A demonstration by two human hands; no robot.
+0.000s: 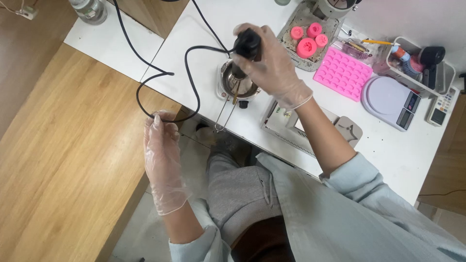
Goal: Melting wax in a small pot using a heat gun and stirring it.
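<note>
My right hand [272, 65], in a clear glove, grips a black hand-held tool [246, 46] upright, its lower end inside a small metal pot [236, 83] on a white base at the table's front edge. A black cord [187, 73] runs from the tool, loops over the white table and down to my left hand [162, 145]. That gloved hand holds the cord's loop off the table's edge, above the wooden floor. A thin wire handle [222, 116] hangs from the pot over the edge.
Right of the pot lie a pink silicone mould tray [343, 73], pink round moulds [307, 39] on a grey plate, a lilac kitchen scale [391, 99], a white basket of small items [422, 63] and a remote [441, 109]. A bottle [90, 9] stands far left.
</note>
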